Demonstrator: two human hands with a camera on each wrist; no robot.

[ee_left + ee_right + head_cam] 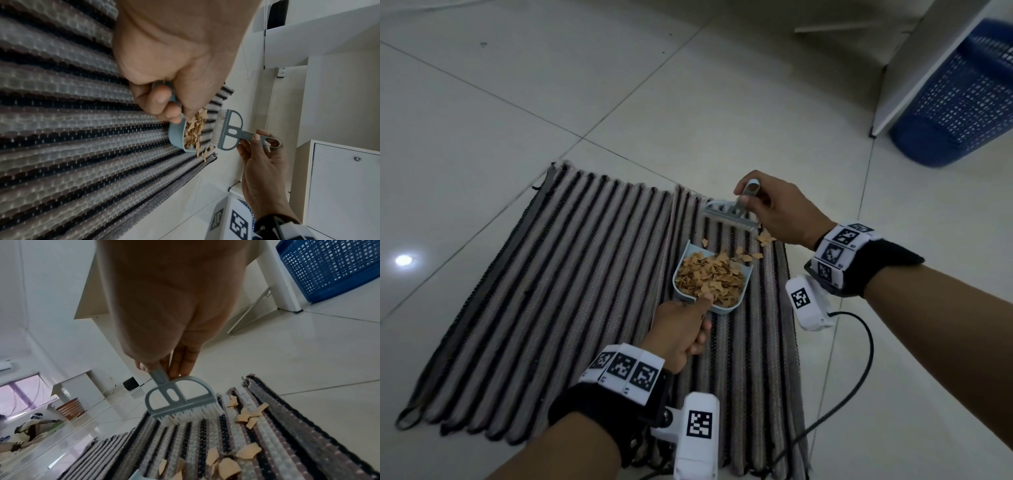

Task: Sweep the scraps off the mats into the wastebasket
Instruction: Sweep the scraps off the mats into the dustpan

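Striped mat point(592, 291), right hand point(774, 209) brush point(726, 214) at far edge, left hand point(681, 329) dustpan point(709, 277)

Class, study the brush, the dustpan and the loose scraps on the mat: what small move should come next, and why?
Probably the right hand should draw the brush toward the dustpan. A few scraps lie on the mat between the bristles and the pan's open edge, while the left hand holds the already heaped pan low on the mat, ready to receive them.
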